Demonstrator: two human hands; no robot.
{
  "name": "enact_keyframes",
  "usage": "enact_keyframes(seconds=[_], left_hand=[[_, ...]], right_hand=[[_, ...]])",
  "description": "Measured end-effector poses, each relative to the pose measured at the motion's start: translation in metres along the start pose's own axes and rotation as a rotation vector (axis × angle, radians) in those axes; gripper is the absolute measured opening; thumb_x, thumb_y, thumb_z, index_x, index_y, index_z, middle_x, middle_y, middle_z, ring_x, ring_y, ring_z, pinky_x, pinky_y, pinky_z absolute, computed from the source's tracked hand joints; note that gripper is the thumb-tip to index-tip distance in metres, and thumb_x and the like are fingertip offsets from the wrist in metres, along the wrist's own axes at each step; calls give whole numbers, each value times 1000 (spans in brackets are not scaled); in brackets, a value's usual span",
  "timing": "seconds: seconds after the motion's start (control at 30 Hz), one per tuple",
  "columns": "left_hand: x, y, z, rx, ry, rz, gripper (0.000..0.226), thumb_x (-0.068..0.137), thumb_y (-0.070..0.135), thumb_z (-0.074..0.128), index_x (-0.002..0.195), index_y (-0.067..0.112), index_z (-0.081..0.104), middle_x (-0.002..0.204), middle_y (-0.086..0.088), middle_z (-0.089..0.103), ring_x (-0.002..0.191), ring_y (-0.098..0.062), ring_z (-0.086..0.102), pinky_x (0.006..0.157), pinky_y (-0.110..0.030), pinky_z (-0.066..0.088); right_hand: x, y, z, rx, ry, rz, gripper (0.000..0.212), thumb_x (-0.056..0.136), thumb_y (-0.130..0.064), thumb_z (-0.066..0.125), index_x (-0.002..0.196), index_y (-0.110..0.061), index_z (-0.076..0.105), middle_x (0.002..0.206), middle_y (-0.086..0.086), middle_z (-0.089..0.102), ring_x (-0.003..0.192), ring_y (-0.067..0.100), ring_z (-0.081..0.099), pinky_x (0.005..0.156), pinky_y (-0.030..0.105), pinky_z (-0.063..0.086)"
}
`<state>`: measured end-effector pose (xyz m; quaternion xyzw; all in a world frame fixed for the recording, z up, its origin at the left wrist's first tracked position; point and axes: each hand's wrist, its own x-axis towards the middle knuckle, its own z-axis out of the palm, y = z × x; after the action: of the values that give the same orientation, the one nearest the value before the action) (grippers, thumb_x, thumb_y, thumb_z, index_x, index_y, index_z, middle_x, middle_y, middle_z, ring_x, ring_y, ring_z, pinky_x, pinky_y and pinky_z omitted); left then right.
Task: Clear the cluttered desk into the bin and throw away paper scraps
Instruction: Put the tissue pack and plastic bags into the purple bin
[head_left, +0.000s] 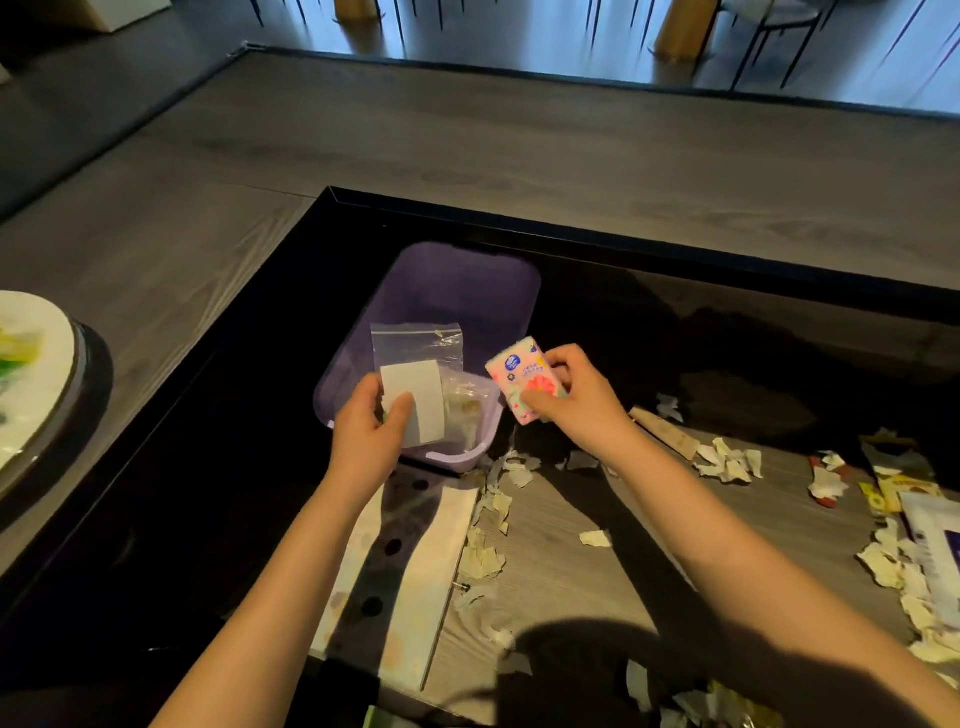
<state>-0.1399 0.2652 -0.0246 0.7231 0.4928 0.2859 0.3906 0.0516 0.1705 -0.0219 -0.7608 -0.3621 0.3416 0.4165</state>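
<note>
A purple plastic bin (457, 275) sits on the dark desk top, ahead of my hands. My left hand (369, 436) grips a white paper slip (415, 389) together with a clear zip bag (415, 343) over the bin's near edge. Beside it, my right hand (576, 395) holds a pink flowered tissue pack (519, 379) at the bin's right rim. Another clear bag with brownish contents (467, 410) lies inside the bin. Torn paper scraps (727, 462) are scattered over the wooden desk surface to the right and near me.
A white sheet with punched holes (405, 571) lies under my left forearm. Packets and wrappers (904, 488) crowd the right edge. A thin wooden stick (665, 431) lies behind my right wrist. A round plate (31, 374) sits at far left on the floor-level surface.
</note>
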Motion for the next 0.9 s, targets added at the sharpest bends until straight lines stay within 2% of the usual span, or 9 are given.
enact_keyframes(seconds=[0.1, 0.2, 0.33, 0.43, 0.57, 0.67, 0.73, 0.8, 0.9], left_hand=[[6, -4, -16, 1, 119, 14, 25, 93, 10, 50, 116, 0, 53, 101, -5, 57, 83, -12, 55, 56, -1, 40], [12, -11, -29, 8, 211, 15, 18, 91, 7, 52, 107, -1, 56, 90, -5, 56, 70, -11, 49, 52, 0, 36], [19, -20, -33, 25, 234, -11, 17, 91, 7, 53, 106, 0, 56, 93, -6, 58, 78, -15, 52, 53, -6, 35], [21, -22, -30, 43, 214, -8, 16, 90, 7, 54, 105, 0, 56, 92, -5, 57, 79, -16, 53, 53, -5, 35], [23, -19, -26, 77, 179, -6, 16, 91, 8, 53, 105, 1, 55, 91, -2, 55, 73, -8, 49, 54, 2, 35], [30, -15, -21, 74, 148, 6, 14, 90, 6, 53, 103, 1, 55, 85, 2, 54, 67, 1, 47, 53, 1, 36], [38, -11, -19, 92, 105, 9, 16, 91, 7, 52, 105, 1, 55, 88, 1, 54, 68, -3, 48, 53, -2, 38], [50, -9, -16, 149, 32, 6, 18, 91, 9, 52, 108, 2, 55, 91, -1, 54, 76, -11, 50, 52, -13, 35], [71, -7, -9, 301, -68, -20, 17, 90, 12, 54, 104, 2, 56, 90, -4, 52, 84, -22, 53, 65, -23, 33]], right_hand=[[17, -24, 13, -46, -16, -87, 36, 84, -23, 68, 115, -15, 52, 106, -2, 57, 96, 14, 58, 76, 27, 52], [45, -42, 34, -309, -100, -173, 36, 86, -24, 63, 120, -13, 57, 119, 8, 59, 107, 24, 58, 89, 37, 49], [75, -53, 63, -763, -364, -169, 40, 88, -19, 58, 127, -13, 49, 127, 13, 55, 109, 30, 56, 77, 34, 45], [81, -51, 81, -925, -510, -119, 45, 86, -15, 59, 128, -10, 43, 125, 14, 54, 104, 30, 57, 71, 33, 43], [82, -37, 92, -1062, -672, -104, 33, 86, -16, 60, 118, -8, 54, 113, 11, 61, 83, 22, 53, 66, 31, 43], [80, -30, 90, -1194, -669, -155, 25, 87, -14, 58, 111, -10, 60, 95, 5, 57, 80, 20, 50, 66, 32, 41], [78, -31, 87, -1251, -640, -220, 23, 89, -16, 55, 111, -13, 60, 92, 2, 52, 83, 21, 48, 71, 33, 36], [79, -31, 82, -1240, -570, -263, 27, 91, -19, 52, 116, -16, 60, 101, 4, 59, 92, 23, 54, 76, 34, 35], [79, -29, 63, -1161, -414, -316, 28, 91, -22, 50, 117, -20, 60, 113, 5, 62, 105, 25, 55, 90, 37, 34]])
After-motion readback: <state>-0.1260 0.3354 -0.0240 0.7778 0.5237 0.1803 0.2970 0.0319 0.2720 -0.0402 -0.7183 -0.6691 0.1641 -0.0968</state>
